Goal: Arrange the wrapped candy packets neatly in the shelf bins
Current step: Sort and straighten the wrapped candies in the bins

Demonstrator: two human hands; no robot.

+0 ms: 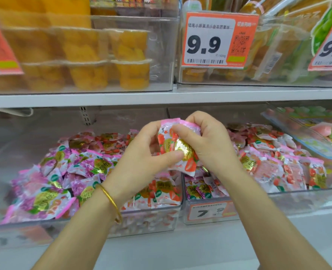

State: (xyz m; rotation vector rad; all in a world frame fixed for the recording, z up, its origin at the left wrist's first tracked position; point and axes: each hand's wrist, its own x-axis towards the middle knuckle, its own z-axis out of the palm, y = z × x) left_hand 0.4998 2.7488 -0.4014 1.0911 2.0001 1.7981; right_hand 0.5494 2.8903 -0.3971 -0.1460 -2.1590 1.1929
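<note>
- Left hand [141, 152] and right hand [212, 143] both curl round a small bunch of packets [177, 151], thumbs pressed on its front, above where the two bins meet.
- Left bin [149, 223] holds purple packets [44, 191] and some red ones.
- Right bin [297, 199] holds red packets [290, 172].
- The shelf above carries jelly cups [130, 55] and a price tag [219, 39].
- A bracelet [112, 201] circles the left wrist.

Candy packets [177, 151]: glossy plastic film, gold foil patches. Bins [145, 221]: clear smooth plastic. Bangle [111, 201]: shiny gold metal.
</note>
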